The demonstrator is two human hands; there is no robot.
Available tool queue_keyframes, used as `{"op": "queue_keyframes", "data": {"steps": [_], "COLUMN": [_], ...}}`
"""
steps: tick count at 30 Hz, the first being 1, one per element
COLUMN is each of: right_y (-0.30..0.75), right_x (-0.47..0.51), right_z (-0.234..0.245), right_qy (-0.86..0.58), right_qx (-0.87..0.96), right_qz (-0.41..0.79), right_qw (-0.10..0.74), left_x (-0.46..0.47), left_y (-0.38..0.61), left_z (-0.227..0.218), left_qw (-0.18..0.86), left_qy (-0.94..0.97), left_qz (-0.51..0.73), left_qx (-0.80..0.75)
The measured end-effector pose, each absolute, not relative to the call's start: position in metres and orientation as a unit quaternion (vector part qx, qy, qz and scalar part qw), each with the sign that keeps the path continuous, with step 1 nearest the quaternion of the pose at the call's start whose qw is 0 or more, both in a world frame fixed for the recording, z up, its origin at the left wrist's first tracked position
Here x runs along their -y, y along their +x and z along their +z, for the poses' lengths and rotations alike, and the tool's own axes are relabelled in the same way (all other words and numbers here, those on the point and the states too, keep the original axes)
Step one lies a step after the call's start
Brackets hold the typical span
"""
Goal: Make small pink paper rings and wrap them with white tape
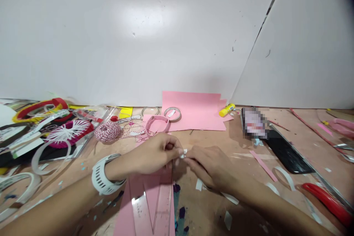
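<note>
Left hand [156, 153] and right hand [211, 166] have their fingers [179, 151] pinched narrow on a tiny white paper scrap [184, 153], mid-tabletop [210, 210], with a pink paper ring [157, 125] at 12 o'clock and a clear ruler [155, 206] at 6.

Glue stick [227, 110], twine ball [107, 131], pink card [193, 110]

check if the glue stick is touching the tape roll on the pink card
Apart. The head view shows the yellow glue stick at the right edge of the pink card, while the tape roll sits toward the card's left side, with bare card between them.
</note>
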State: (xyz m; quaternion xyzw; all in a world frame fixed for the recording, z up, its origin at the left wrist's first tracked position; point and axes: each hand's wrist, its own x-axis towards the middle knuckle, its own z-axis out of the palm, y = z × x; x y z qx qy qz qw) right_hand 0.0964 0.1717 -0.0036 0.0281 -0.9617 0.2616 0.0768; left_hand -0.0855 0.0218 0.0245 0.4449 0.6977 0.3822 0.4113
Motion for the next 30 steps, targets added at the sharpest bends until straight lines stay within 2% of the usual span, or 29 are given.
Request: {"op": "queue_keyframes", "data": {"steps": [2,5,11,16,23,30], "right_y": [0.1,0.1,0.082,0.078,0.08,0.081], "right_x": [-0.169,-0.173,-0.208,-0.212,-0.197,-0.186], "right_z": [-0.002,-0.001,-0.016,-0.018,0.001,0.0], "right_qy": [0.035,0.005,-0.093,-0.127,-0.134,-0.137], "right_qx": [0.958,0.945,0.896,0.84,0.769,0.737], "right_qz": [0.275,0.321,0.418,0.506,0.596,0.634], "right_qw": [0.07,0.07,0.119,0.148,0.189,0.189], "left_x": [-0.021,-0.018,-0.015,-0.022,-0.029,-0.031], "left_y": [-0.095,-0.108,-0.1,-0.074,-0.048,-0.04], "left_z": [0.025,0.034,0.048,0.029,0.006,-0.008], "left_qw": [0.353,0.338,0.431,0.501,0.627,0.628], "left_qy": [0.429,0.425,0.418,0.407,0.373,0.309], "left_qz": [0.404,0.437,0.467,0.485,0.538,0.623], "left_qx": [-0.727,-0.717,-0.649,-0.591,-0.423,-0.351]}}
